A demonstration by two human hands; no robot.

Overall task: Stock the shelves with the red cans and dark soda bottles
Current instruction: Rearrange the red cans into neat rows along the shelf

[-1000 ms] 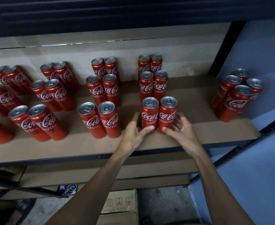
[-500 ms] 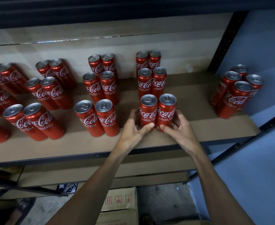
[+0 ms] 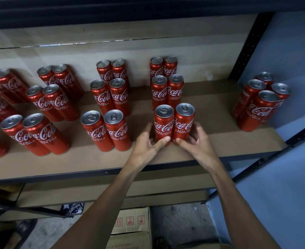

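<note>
Two front cans (image 3: 164, 124) stand touching on shelf (image 3: 220, 141), near edge. Left hand (image 3: 148, 142) grip curls round left one, right hand (image 3: 197, 142) round right. Press low, slide both level, line with far row (image 3: 158, 94).

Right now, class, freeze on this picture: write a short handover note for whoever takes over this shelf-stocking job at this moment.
Hands: left hand grips the front-left can; right hand grips the front-right can. Both cans stand upright, side by side, on the shelf.
Done: red cans stand in paired columns across the shelf; this column is three pairs deep.
Left: let go of this pair, then probably line up the cluster of four cans at the far right. No dark soda bottles are in view.
</note>
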